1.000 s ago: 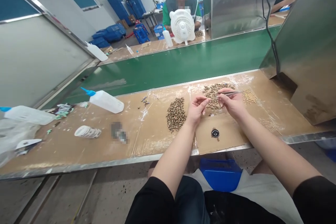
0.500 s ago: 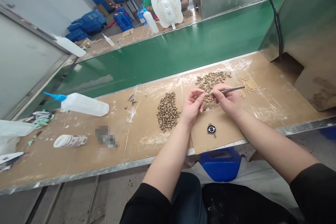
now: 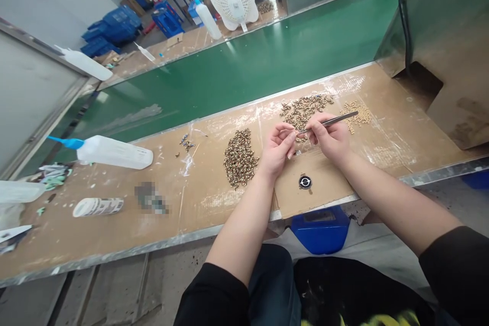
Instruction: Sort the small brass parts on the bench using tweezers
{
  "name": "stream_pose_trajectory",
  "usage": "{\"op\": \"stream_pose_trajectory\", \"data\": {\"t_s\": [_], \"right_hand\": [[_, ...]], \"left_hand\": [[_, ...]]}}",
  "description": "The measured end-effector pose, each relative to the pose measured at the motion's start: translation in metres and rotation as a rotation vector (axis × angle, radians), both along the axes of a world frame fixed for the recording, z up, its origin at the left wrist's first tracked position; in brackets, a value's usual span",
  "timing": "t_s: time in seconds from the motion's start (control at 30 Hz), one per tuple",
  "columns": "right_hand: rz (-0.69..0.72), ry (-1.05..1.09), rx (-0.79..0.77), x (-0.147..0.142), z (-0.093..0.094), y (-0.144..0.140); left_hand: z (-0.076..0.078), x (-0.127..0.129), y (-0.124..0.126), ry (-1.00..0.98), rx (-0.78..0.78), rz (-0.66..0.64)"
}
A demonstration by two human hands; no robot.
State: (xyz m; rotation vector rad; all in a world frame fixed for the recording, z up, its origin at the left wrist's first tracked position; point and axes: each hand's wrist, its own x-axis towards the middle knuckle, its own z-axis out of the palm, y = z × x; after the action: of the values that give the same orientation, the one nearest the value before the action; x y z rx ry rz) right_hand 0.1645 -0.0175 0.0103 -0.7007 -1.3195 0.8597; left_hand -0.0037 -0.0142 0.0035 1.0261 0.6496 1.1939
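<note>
R hand (image 3: 330, 137) pinches tweezers (image 3: 331, 121), tips at L hand (image 3: 278, 146), whose fingers pinch a tiny part beside brass pile (image 3: 238, 158) for reach.

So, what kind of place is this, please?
Probably a small-parts assembly line in a factory. A green conveyor belt runs between workbenches, heaps of small brass rings lie on the cardboard-covered bench, and the right hand works with tweezers while another person sits across the belt.
</note>
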Motion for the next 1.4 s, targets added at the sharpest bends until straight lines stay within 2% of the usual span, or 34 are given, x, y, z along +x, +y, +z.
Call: {"op": "stream_pose_trajectory", "data": {"t_s": [0.27, 0.47, 0.8, 1.0, 1.17, 1.4], "right_hand": [[0.045, 0.065, -0.084, -0.0021, 0.0052, -0.0032], [0.133, 0.077, -0.101, -0.0035, 0.004, -0.002], [0.179, 0.058, -0.124, -0.0023, 0.0047, -0.0002], [0.154, 0.037, -0.106, -0.0021, 0.0038, -0.0015], [0.115, -0.027, -0.058, -0.0002, 0.0025, -0.0052], [0.112, 0.057, -0.264, -0.004, -0.0024, -0.0048]], "left_hand": [[0.0006, -0.003, -0.0014, 0.0, -0.046, -0.127], [0.0069, -0.0016, -0.0035, 0.007, -0.067, -0.117], [0.0091, 0.0, -0.0048, -0.047, -0.07, -0.122], [0.0071, 0.0, -0.0045, -0.016, -0.086, -0.089], [0.0036, 0.0001, -0.0052, -0.014, -0.034, -0.13], [0.0025, 0.0004, -0.009, 0.015, -0.136, -0.132]]}}
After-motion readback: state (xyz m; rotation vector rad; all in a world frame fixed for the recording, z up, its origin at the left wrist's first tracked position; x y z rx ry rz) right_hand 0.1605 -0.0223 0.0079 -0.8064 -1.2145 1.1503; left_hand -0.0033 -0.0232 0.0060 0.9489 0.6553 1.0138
